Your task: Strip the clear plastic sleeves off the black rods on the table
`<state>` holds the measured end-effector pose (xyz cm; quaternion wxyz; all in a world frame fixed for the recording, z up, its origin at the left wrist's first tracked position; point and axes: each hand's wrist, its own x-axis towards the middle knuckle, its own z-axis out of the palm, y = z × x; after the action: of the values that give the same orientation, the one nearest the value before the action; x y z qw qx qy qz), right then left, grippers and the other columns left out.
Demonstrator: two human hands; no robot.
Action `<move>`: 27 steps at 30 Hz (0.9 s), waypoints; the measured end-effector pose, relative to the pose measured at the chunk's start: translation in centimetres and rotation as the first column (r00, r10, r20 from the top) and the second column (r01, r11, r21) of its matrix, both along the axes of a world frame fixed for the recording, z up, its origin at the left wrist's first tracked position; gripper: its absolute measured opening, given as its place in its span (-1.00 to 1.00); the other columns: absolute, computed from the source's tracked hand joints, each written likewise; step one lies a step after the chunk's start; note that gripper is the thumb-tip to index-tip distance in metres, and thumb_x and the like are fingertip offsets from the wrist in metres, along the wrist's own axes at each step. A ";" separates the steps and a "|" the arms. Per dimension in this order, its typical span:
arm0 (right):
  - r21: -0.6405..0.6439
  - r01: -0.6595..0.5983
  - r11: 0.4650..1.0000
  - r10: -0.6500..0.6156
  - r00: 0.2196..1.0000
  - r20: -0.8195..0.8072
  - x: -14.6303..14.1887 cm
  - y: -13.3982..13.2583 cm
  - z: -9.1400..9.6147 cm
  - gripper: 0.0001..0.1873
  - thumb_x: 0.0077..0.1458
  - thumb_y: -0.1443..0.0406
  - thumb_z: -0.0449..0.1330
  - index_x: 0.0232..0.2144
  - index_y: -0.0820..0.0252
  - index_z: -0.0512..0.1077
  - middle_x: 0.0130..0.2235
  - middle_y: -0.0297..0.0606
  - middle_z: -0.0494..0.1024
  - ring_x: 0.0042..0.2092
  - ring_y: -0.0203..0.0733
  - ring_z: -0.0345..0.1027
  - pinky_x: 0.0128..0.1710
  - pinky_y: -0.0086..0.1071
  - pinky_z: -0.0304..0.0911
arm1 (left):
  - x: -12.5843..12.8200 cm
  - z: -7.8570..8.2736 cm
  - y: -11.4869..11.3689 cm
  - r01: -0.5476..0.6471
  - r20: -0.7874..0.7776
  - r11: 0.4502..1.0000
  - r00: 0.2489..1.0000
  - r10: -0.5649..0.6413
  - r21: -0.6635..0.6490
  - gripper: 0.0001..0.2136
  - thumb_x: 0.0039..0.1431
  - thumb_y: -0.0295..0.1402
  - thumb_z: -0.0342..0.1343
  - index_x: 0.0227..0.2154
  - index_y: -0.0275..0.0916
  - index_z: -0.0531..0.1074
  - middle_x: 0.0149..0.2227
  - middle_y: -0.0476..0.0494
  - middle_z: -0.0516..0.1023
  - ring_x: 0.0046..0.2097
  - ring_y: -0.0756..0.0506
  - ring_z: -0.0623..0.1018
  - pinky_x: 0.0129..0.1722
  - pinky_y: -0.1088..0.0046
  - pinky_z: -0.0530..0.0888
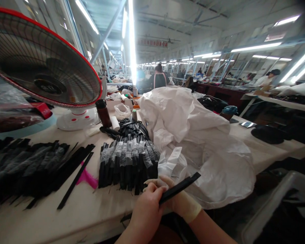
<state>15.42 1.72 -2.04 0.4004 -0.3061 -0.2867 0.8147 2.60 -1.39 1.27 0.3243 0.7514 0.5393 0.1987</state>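
Near the front edge of the table, both hands meet around a flat black fabric strip (181, 186) whose free end points up and to the right. My left hand (147, 207) is bare and closed, its thumb and fingers pinching the strip's near part. Behind it, my right hand (184, 203) wears a pale glove and curls around the strip from the far side; its fingers are partly hidden. A bit of clear film (162, 184) seems to show at the fingertips. Just beyond lie several black strip bundles (127, 166) wrapped in clear film.
A large white plastic sack (203, 149) slumps over the table's right half. To the left lie more wrapped black bundles (27, 166), a loose black strip (75, 181) and a pink scrap (87, 178). A red-rimmed fan (48, 84) stands behind them, beside a dark bottle (103, 113).
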 end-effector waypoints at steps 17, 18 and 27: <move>0.041 0.106 0.994 -0.107 0.994 0.012 -1.4 0.0 2.3 -0.71 -0.03 0.13 0.23 -0.25 0.11 0.54 -0.17 -0.29 0.59 -0.06 -0.14 0.41 0.07 -0.18 0.18 | -2.6 -1.1 1.2 -0.253 0.555 0.902 0.719 0.418 -0.350 -0.80 -0.11 -0.22 0.16 -0.55 -0.24 0.34 -0.56 0.05 0.31 -0.48 0.00 0.30 -0.46 0.51 0.24; 0.027 0.112 0.993 -0.112 0.994 0.009 -1.2 0.0 2.3 -0.74 -0.03 0.14 0.23 -0.28 0.10 0.54 -0.19 -0.30 0.60 -0.08 -0.15 0.43 0.05 -0.19 0.20 | -2.7 -1.0 1.2 -0.267 0.549 0.906 0.727 0.413 -0.328 -0.81 -0.10 -0.23 0.15 -0.56 -0.24 0.34 -0.56 0.06 0.30 -0.47 0.00 0.29 -0.46 0.51 0.24; -0.092 0.324 0.942 -0.325 0.946 -0.006 -2.0 0.0 1.3 -0.73 -0.15 0.20 0.37 -0.37 0.24 0.53 -0.38 -0.27 0.59 -0.36 -0.21 0.45 -0.23 -0.33 0.32 | -3.4 0.9 1.6 -0.321 0.526 0.913 0.747 0.407 -0.251 -0.82 -0.02 -0.23 0.11 -0.52 -0.24 0.38 -0.55 0.05 0.32 -0.45 -0.01 0.30 -0.42 0.51 0.26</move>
<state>13.42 1.77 -0.71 0.5180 -0.3582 -0.1913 0.7529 -0.79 0.19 2.18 0.4780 0.5122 0.5670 0.4332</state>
